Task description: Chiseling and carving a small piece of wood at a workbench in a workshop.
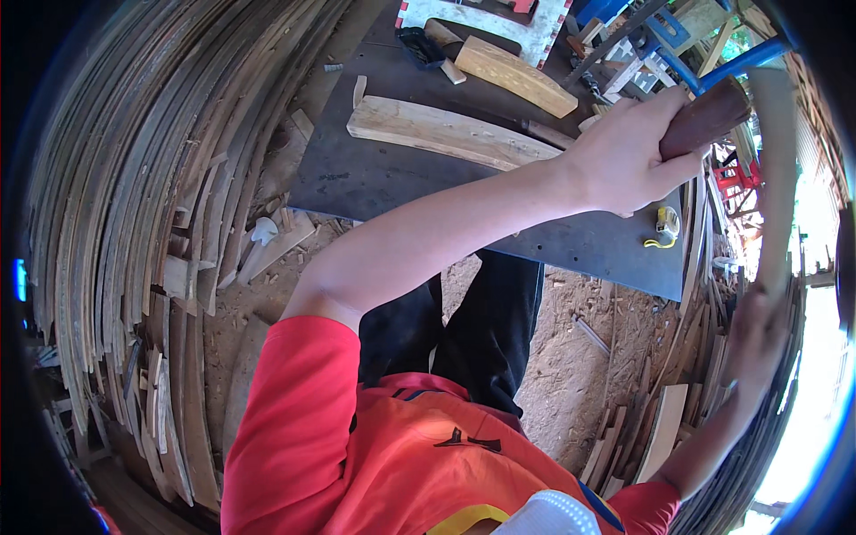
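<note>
Reaching over the dark sheet-topped work table [374,169], my left hand [640,152] is closed around a dark brown, rounded handle [706,119]; its lower end is hidden by my fingers. At the far right, my right hand [751,334] grips a long pale bar, apparently wooden [774,187], held upright and blurred by motion. A pale timber piece [419,127] lies lengthwise on the table behind my left forearm, beside a metal tool [546,131] partly covered by my hand. A yellow tape measure [665,227] sits near the table's right end.
Behind lie a yellowish wood block [515,76], a dark small object [419,45] and a white-and-red frame [473,22]. Blue metal tubing [740,61] stands at back right. Long stacked planks [116,178] line the left, more boards [660,428] the right; scraps litter the dirt floor [571,339].
</note>
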